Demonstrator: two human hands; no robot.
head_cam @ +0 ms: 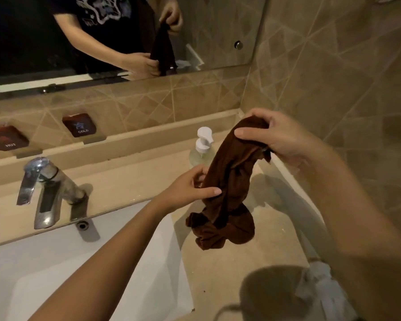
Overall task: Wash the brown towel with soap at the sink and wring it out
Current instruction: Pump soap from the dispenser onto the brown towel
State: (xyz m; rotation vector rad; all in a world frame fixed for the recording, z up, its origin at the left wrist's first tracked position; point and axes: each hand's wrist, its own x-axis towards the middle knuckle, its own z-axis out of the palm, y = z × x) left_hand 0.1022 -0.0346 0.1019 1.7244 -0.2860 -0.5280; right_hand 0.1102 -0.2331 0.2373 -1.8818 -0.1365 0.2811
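**Towel held over the tabletop, not yet at the basin**

Your right hand point(276, 135) has its grip clamped on the top end of the dark brown cloth towel point(229, 181), bunched between thumb and fingers; your left hand point(190, 188) has its grip pinched on the towel's middle, thumb across the front; the towel hangs as a loose rope between them, its lower end gathered in a clump just above the beige stone tabletop point(218, 274), to the right of the white rectangular sink basin point(56, 274); the mirror repeats the same hold.

The towel looks dry or only damp, though the dim light makes that hard to judge; washing seems not yet begun, since the chrome lever tap point(44, 188) shows no running water.

What could go wrong from here: the clear pump bottle of soap with the white head point(202, 147) stands just behind the towel, so a swing of the hanging cloth toward the basin could knock it over; the lower clump could drag across the tabletop and pick up grit; wringing where you now hold it would send water onto the tabletop and the crumpled white tissue point(322, 286) at the lower right, not into the basin; move it over the sink first.
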